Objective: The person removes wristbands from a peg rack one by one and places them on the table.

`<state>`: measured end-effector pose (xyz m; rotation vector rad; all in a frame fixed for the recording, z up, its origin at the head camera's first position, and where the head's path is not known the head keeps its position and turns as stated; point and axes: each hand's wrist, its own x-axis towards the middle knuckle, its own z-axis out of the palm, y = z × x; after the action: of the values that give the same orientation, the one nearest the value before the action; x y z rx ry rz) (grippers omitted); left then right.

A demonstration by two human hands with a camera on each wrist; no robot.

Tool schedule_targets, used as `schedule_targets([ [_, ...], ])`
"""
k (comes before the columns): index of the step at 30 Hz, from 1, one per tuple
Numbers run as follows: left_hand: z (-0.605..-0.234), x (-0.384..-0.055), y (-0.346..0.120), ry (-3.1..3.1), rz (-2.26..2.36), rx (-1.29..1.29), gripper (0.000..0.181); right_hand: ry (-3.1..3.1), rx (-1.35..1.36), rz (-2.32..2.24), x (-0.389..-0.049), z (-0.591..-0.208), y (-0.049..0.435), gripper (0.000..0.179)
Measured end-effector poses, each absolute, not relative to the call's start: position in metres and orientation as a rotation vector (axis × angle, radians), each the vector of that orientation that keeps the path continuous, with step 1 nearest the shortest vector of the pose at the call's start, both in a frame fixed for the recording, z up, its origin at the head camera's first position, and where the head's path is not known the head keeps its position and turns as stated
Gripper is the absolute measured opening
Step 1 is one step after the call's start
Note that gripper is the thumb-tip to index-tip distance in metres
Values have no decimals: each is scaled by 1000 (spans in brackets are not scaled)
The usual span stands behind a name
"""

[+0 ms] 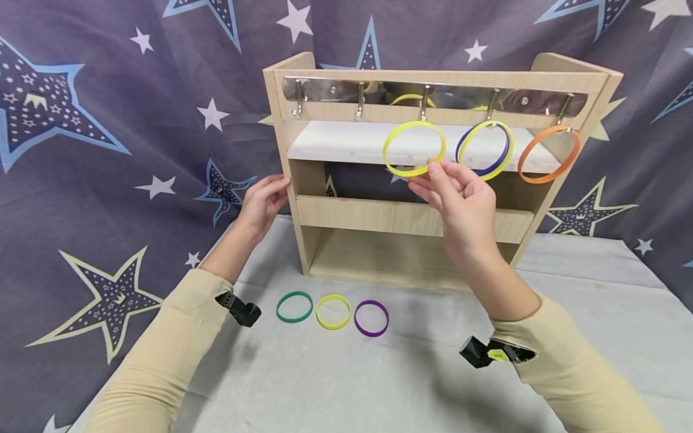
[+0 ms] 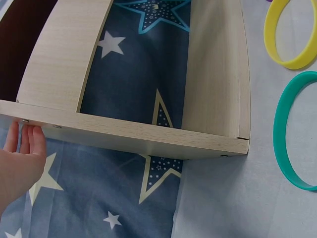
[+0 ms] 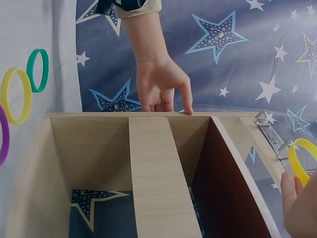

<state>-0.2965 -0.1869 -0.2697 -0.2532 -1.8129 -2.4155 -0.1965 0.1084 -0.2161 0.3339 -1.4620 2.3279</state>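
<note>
My right hand (image 1: 468, 204) pinches a yellow silicone wristband (image 1: 387, 147) at its lower edge. The band's top is at the tip of the middle hook (image 1: 425, 103); whether it hangs there I cannot tell. My left hand (image 1: 263, 204) touches the left side panel of a small wooden shelf (image 1: 357, 213), fingers fairly straight along its outside, thumb at the front edge in the right wrist view. From the hook further right hang a dark blue wristband (image 1: 459, 144) and another yellow wristband (image 1: 510, 147). An orange wristband (image 1: 522, 159) hangs on the rightmost hook.
On the grey cloth before the shelf lie a green wristband (image 1: 295, 321), a third yellow wristband (image 1: 332, 328) and a purple wristband (image 1: 372, 334) in a row. A shiny metal hook rail (image 1: 332, 90) spans the shelf's top. Behind hangs a star-patterned curtain (image 1: 178, 198).
</note>
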Motion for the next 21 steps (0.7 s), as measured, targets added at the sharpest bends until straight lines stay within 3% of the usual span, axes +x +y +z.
schedule_targets([
  [8,-270,-297,-188,-1816,-2423,-251,12,-1527,327,2348,-195,-227,113,4],
  [21,-270,-296,-189,-1824,-2417,-247,11,-1606,299,2387,-199,-244,116,8],
])
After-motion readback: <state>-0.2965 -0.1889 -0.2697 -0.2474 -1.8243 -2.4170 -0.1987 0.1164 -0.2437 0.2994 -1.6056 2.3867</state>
